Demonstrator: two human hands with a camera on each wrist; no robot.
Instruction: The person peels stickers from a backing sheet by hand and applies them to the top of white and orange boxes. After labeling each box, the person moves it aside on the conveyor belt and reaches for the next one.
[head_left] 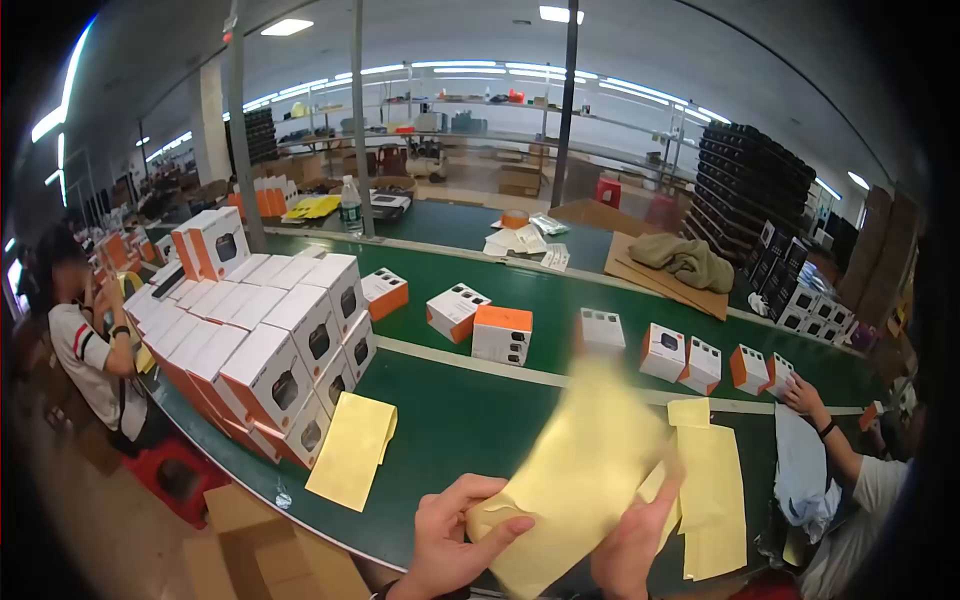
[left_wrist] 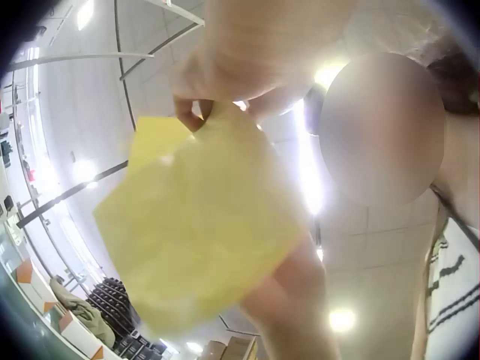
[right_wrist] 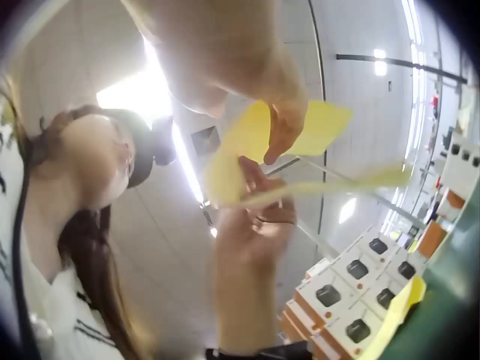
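Observation:
A yellow paper envelope (head_left: 570,460), blurred at its far end, is held up over the near table edge. My left hand (head_left: 455,535) pinches its near left corner, thumb on the face towards me. At the right edge, my right hand (head_left: 630,545) holds the paper between thumb and fingers; these are partly blurred. From below, the left wrist view shows the broad face of the envelope (left_wrist: 202,225), partly hiding the right hand (left_wrist: 289,296). In the right wrist view, the fingers (right_wrist: 285,135) point down across the paper. Flat yellow envelopes (head_left: 712,500) lie right of my hands.
Stacked white-and-orange boxes (head_left: 270,370) stand at left, beside another yellow envelope (head_left: 350,450). Single boxes (head_left: 502,335) line the green belt (head_left: 555,290) beyond. Another person's hand (head_left: 800,395) touches a box at right. A grey plastic bag (head_left: 800,470) lies nearby. An open carton (head_left: 270,545) is below left.

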